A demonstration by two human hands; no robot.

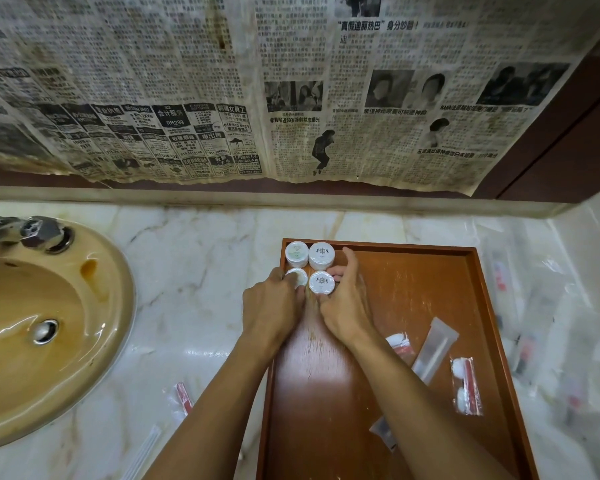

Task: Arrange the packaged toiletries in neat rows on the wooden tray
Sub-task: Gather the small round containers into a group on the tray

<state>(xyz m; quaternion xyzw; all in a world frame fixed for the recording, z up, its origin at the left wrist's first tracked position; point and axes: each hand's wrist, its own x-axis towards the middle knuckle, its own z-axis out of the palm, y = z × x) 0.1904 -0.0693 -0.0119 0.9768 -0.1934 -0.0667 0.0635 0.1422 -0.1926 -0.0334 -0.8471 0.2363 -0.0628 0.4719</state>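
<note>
A wooden tray (426,289) lies on the marble counter. In its far left corner stand two round white wrapped soaps, one at the left (296,253) and one at the right (321,256). Just in front of them, my left hand (274,306) grips a third round soap (298,276) and my right hand (343,299) wraps around a fourth (321,282). Loose on the tray's right side lie a long clear sachet (435,344), a red-and-white packet (466,386) and another small packet (399,344) partly behind my right forearm.
A tan sink (32,327) with a metal tap (32,232) sits at the left. Several clear-wrapped packets (534,306) lie on the counter right of the tray, and others (181,400) to its left. Newspaper (257,91) covers the wall behind.
</note>
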